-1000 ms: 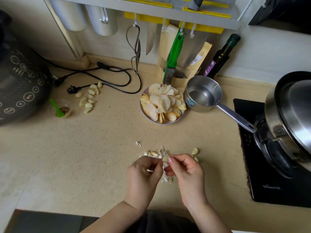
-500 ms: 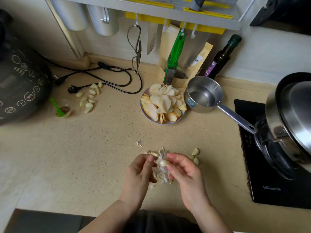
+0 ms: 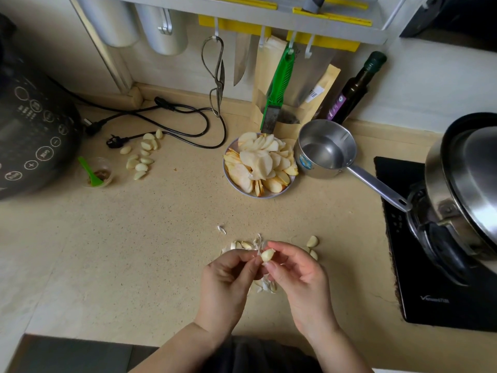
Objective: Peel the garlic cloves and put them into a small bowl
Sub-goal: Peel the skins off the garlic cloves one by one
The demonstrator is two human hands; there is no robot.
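- The right hand [image 3: 298,275] pinches a smooth, pale garlic clove [image 3: 267,255] between thumb and fingertips, just above the speckled beige countertop [image 3: 134,251].
- The left hand [image 3: 228,281] has its fingers curled against the clove's end, seemingly nipping a shred of papery skin, though that spot is hard to make out.
- Thin white skins [image 3: 265,285] lie crumpled under the hands; two bare cloves [image 3: 312,241] sit just to the right.
- A scatter of peeled cloves [image 3: 142,157] rests far left, near a black cord.
- A shiny steel saucepan [image 3: 325,152] stands beside a plate of sliced fruit [image 3: 259,165].
- The black glass cooktop [image 3: 435,300] bears a brand beginning with "V"; the rest is unreadable.
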